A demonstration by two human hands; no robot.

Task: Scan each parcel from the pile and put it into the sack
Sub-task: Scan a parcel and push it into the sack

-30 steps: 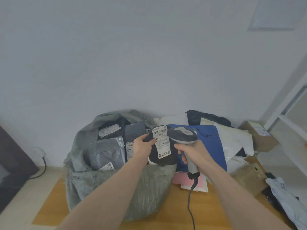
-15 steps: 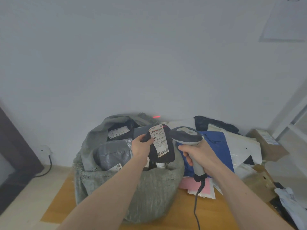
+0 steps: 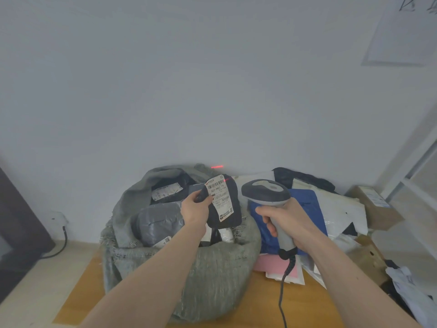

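Left hand [image 3: 196, 210] holds black parcel [image 3: 233, 204] above sack [image 3: 208, 275] mouth, thumb and fingers pinching left edge. White label [image 3: 219, 197] faces camera, tilted. Right hand [image 3: 287, 220] grips scanner [image 3: 266, 192] handle, fingers curled round it, head just right of parcel. Red scan line [image 3: 217, 167] on wall above parcel. Sack holds grey parcels [image 3: 157, 221]. Pile [image 3: 326, 209] lies right of sack on wooden table [image 3: 257, 301]. Scanner cable [image 3: 282, 292] hangs down toward table.

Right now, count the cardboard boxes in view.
2: one labelled cardboard box against the wall at far right, another plain box nearer, beside the parcel pile. More may be buried.
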